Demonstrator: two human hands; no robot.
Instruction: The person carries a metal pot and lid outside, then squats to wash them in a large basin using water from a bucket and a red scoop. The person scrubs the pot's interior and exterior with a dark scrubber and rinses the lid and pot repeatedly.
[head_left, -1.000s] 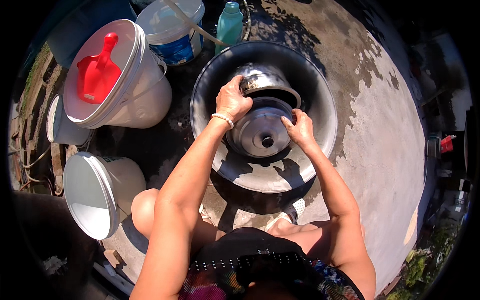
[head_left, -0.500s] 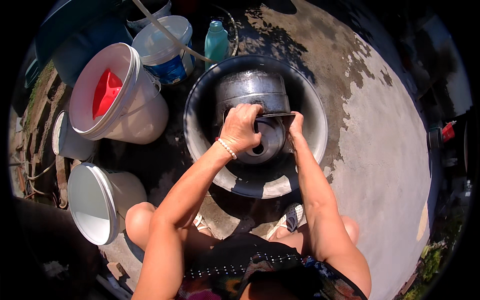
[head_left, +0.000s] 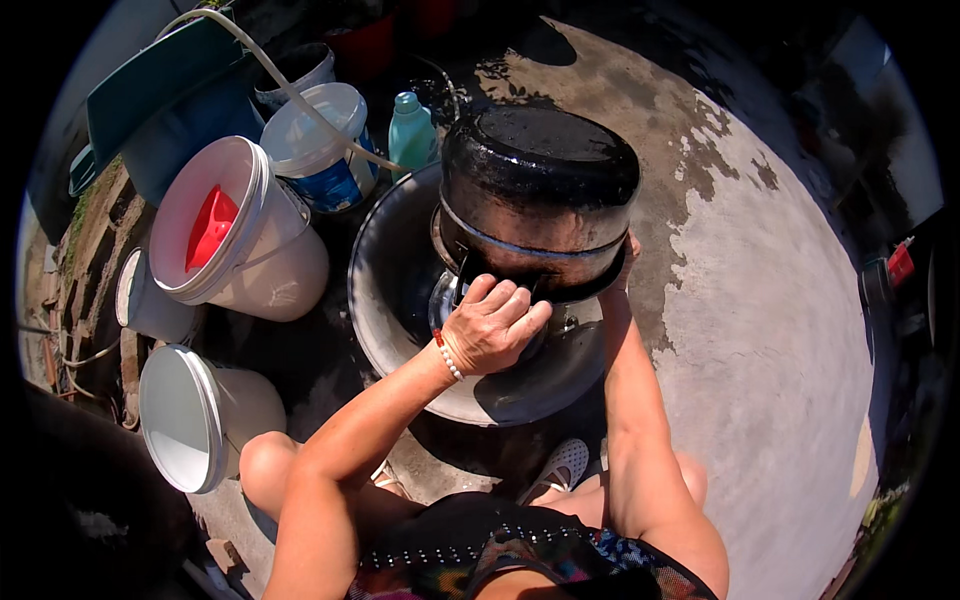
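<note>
A large metal pot [head_left: 545, 215] with a blackened bottom is tilted over the wide metal basin [head_left: 385, 345], its base turned up and away from me. My left hand [head_left: 492, 325] is closed on its near edge, the fingertips curled over by a dark handle. At the right side of the rim, my right hand [head_left: 622, 268] grips the pot, its fingers mostly hidden behind it. Beneath the pot, a shiny metal piece [head_left: 441, 300] shows in part inside the basin; its kind I cannot make out.
On the left stand a white bucket [head_left: 290, 270] with a red plastic scoop-like piece [head_left: 210, 228] in it, and a tipped white bucket [head_left: 250, 400]. Behind them are a lidded white-and-blue bucket [head_left: 325, 185], a turquoise bottle [head_left: 411, 135] and a pale hose [head_left: 270, 70]. Concrete ground [head_left: 750, 400] extends rightward.
The pot has been raised and tilted in my hands, so its black base now shows and it covers the basin's far right part. Both hands have kept hold.
</note>
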